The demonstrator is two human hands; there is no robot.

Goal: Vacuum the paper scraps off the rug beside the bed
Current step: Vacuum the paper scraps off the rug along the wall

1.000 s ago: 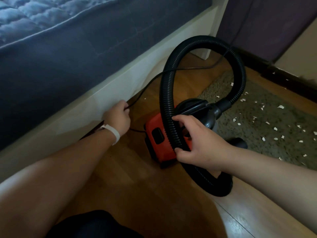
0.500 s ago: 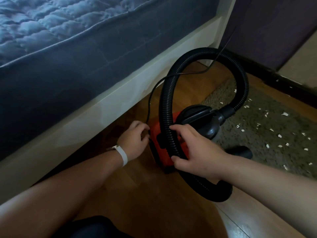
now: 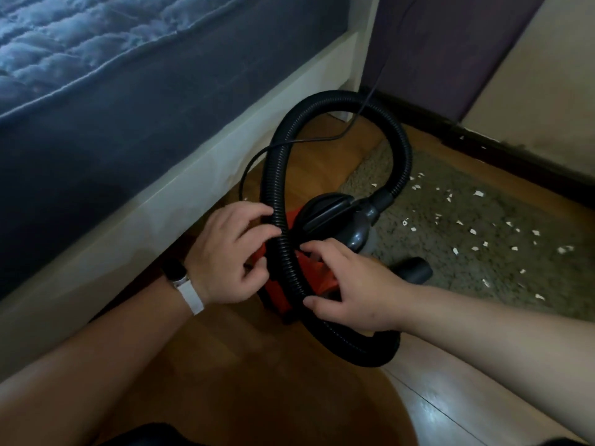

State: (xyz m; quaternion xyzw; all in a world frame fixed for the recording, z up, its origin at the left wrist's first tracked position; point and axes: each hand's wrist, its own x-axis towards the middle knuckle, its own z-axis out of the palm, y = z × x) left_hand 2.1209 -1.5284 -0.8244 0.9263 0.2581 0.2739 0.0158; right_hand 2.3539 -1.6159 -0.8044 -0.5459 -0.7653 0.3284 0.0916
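Black hose (image 3: 272, 175) runs between the hands; right hand (image 3: 354, 284) grips it, left hand (image 3: 228, 255) touches it with bent fingers, hold unclear

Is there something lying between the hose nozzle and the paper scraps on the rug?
Nothing visible lies between them. The nozzle rests at the near edge of the rug, and the paper scraps are scattered on the rug just beyond it.

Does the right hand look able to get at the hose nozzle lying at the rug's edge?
Probably yes. The nozzle lies close beside the right hand with nothing between them. That hand's fingers curl round the hose, though, so it would need to let go first.
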